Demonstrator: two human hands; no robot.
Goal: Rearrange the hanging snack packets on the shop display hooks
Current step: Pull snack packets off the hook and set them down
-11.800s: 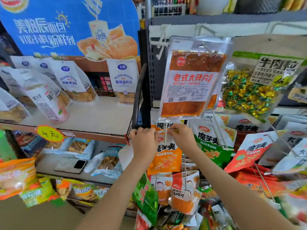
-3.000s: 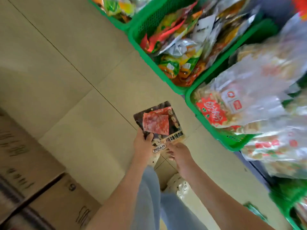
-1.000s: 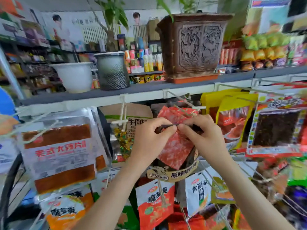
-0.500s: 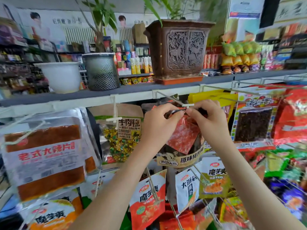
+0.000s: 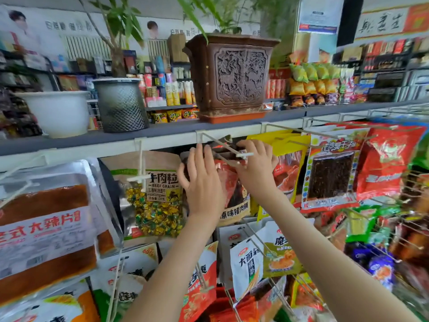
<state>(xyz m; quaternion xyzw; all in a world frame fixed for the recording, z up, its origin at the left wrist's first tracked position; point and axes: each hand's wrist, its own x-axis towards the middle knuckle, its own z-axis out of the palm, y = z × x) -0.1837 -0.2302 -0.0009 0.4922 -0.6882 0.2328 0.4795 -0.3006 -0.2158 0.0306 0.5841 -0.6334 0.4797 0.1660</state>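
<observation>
A dark snack packet with red meat slices [image 5: 233, 194] hangs at a white wire display hook [image 5: 222, 146] under the top shelf. My left hand [image 5: 202, 182] lies flat against the packet's left side, fingers straight and pointing up. My right hand [image 5: 254, 166] holds the packet's top right part just below the hook's tip; its fingertips are hidden behind the hook and packet. A beef grain packet [image 5: 155, 194] hangs on the hook to the left, and yellow packets [image 5: 287, 159] hang to the right.
A carved brown planter [image 5: 232, 75], a mesh pot [image 5: 120, 103] and a white pot [image 5: 58, 112] stand on the grey shelf [image 5: 162, 129] above. A large spicy-strip bag [image 5: 46, 228] hangs far left. Several more packets hang on hooks below and to the right [image 5: 332, 173].
The packet has slid back along the hook. My left hand has let go of its top and now lies flat against its side; my right hand stays at the top.
</observation>
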